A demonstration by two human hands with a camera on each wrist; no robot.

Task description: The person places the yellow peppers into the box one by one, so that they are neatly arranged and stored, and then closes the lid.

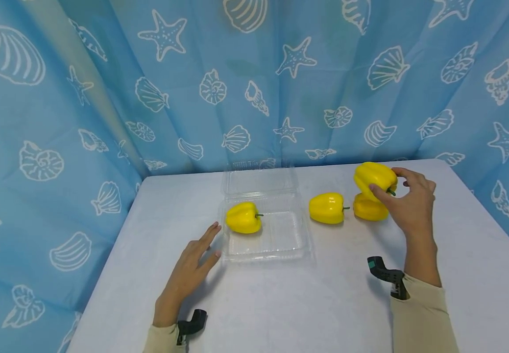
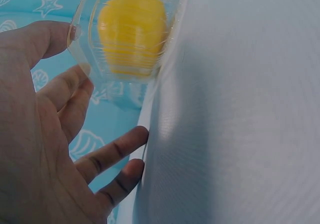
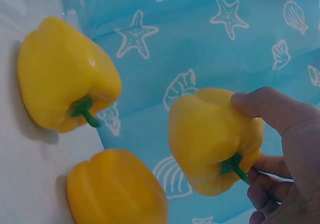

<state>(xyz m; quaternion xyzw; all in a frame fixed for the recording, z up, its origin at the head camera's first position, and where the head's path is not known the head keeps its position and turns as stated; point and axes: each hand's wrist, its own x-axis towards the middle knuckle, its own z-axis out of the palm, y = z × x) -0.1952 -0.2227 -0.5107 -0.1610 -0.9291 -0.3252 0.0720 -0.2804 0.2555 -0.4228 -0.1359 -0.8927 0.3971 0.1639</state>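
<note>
My right hand (image 1: 413, 201) grips a yellow bell pepper (image 1: 374, 179) between thumb and fingers, its green stem toward the palm. In the right wrist view the held pepper (image 3: 212, 139) is up off the table. Just below it in the head view lies another yellow pepper (image 1: 370, 208), partly hidden by it, and a third pepper (image 1: 327, 208) lies to the left. My left hand (image 1: 192, 267), fingers spread, is at the left side of an open clear plastic container (image 1: 280, 252). One yellow pepper (image 1: 243, 217) lies in the container's left part.
The container's raised lid (image 1: 260, 182) leans back at the far side. A white-covered table (image 1: 263, 304) carries everything. Blue curtains (image 1: 280, 88) with shell and starfish prints hang behind and at the left.
</note>
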